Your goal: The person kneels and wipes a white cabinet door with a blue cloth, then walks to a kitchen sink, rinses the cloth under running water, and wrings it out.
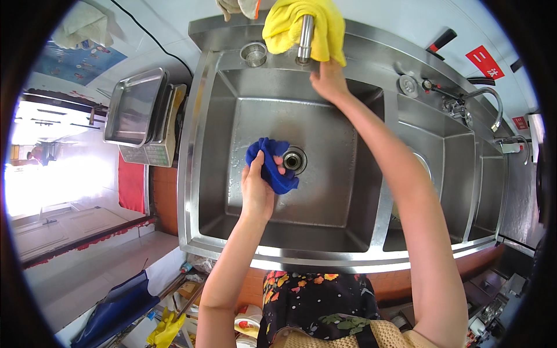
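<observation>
Over the left basin of a stainless steel sink (300, 206), my left hand (257, 191) grips a crumpled blue cloth (278, 176). Its thumb lies on top of the cloth and fingertips show on the right side. Just beside the cloth is the round drain (294, 160). My right hand (331, 82) reaches to the back rim, where its fingers disappear behind a yellow towel (326, 32); whether they grip anything is hidden. That towel is draped around the metal faucet spout (306, 37), whose tip points down to the basin. Water drops dot the basin floor.
A strainer cup (253, 54) and a round drain cover (407, 85) rest on the back ledge. Right of the basin are another basin (417, 117) and a curved faucet (489, 93). Stacked metal trays (135, 108) stand left. Yellow rubber gloves (166, 328) hang below.
</observation>
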`<state>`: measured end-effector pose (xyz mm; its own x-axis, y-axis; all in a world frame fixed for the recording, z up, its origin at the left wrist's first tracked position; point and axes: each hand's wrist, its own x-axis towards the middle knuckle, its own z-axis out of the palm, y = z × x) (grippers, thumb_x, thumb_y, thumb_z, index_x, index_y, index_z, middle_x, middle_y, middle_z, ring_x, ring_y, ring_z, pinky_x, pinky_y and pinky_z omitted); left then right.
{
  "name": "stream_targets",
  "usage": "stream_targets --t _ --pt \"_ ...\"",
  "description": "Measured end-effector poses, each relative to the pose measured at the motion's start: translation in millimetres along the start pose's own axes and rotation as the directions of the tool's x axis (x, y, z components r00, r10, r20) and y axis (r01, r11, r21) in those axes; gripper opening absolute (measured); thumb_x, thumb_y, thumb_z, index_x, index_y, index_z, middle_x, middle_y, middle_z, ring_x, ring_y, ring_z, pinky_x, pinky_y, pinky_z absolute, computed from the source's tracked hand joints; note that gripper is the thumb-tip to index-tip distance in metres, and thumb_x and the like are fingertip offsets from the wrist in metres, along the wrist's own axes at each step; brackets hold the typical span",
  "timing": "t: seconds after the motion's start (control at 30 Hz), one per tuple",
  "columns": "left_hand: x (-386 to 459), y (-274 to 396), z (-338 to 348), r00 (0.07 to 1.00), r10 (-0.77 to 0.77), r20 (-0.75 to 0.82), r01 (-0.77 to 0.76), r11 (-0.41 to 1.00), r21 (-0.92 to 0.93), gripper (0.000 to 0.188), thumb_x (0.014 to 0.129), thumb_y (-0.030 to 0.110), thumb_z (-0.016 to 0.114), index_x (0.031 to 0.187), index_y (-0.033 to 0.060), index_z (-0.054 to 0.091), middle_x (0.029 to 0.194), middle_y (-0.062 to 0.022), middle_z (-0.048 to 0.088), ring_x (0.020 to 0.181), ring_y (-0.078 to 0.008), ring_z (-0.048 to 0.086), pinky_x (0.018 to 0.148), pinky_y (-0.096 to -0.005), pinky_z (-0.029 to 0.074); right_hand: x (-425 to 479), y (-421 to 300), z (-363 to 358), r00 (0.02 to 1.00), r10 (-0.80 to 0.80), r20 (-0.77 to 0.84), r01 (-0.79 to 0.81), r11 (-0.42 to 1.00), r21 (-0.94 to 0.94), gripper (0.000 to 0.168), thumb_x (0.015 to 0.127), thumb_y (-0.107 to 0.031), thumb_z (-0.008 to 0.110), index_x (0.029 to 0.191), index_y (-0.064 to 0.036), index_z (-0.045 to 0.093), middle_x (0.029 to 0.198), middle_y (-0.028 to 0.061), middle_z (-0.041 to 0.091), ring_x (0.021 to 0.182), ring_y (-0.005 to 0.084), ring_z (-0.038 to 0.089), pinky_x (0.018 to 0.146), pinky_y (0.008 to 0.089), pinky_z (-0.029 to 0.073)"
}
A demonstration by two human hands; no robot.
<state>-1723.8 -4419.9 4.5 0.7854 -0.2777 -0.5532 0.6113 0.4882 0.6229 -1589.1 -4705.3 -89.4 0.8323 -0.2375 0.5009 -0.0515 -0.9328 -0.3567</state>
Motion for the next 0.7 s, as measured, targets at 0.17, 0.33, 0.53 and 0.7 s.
stream_targets --t 0.17,0.33,0.53,0.7 --pt "43.0 -7.4 -6.7 0.999 -0.039 0.034 0.04 0.999 -0.008 0.025 0.099 0.026 0.053 0.109 0.0042 0.057 0.088 -0.0085 0.066 0.074 -0.017 0.062 0.068 -0.0329 0.054 25.3 31.7 19.0 0.998 -0.059 -0.006 0.059 0.997 0.057 0.04 0.08 -0.016 0.062 0.116 0.0 0.053 0.103 0.0221 0.062 0.094 0.0437 0.059 0.081 0.0515 0.049" --pt "71.5 -12.0 0.2 0.993 -0.12 0.005 0.12 0.993 -0.019 0.028 0.1 0.025 0.05 0.117 0.0028 0.056 0.095 -0.0095 0.066 0.082 -0.0186 0.063 0.075 -0.0338 0.054 25.3 33.9 25.7 0.99 -0.121 -0.074 0.115 0.99 -0.077 0.018 0.081 -0.014 0.064 0.092 -0.002 0.056 0.078 0.0144 0.062 0.073 0.0373 0.061 0.066 0.0473 0.049" --pt "103.9 -20.2 2.8 0.981 -0.19 -0.037 0.184 0.974 -0.13 0.033 0.1 0.022 0.051 0.125 0.0004 0.052 0.112 -0.0094 0.062 0.098 -0.019 0.063 0.087 -0.0331 0.052 15.7 19.9 16.0 0.991 -0.118 -0.066 0.111 0.988 -0.112 0.016 0.081 -0.011 0.063 0.09 -0.001 0.056 0.077 0.0171 0.061 0.074 0.0386 0.061 0.066 0.0476 0.049" --pt "129.8 -33.7 4.3 0.989 -0.146 0.021 0.147 0.976 -0.161 0.031 0.101 0.017 0.048 0.126 -0.0019 0.048 0.113 -0.014 0.062 0.106 -0.0245 0.061 0.092 -0.0384 0.052 -8.5 12.0 8.1 1.0 -0.023 -0.012 0.022 0.997 -0.069 0.029 0.08 -0.008 0.062 0.106 0.001 0.054 0.084 0.0212 0.061 0.079 0.0422 0.06 0.071 0.0503 0.049"
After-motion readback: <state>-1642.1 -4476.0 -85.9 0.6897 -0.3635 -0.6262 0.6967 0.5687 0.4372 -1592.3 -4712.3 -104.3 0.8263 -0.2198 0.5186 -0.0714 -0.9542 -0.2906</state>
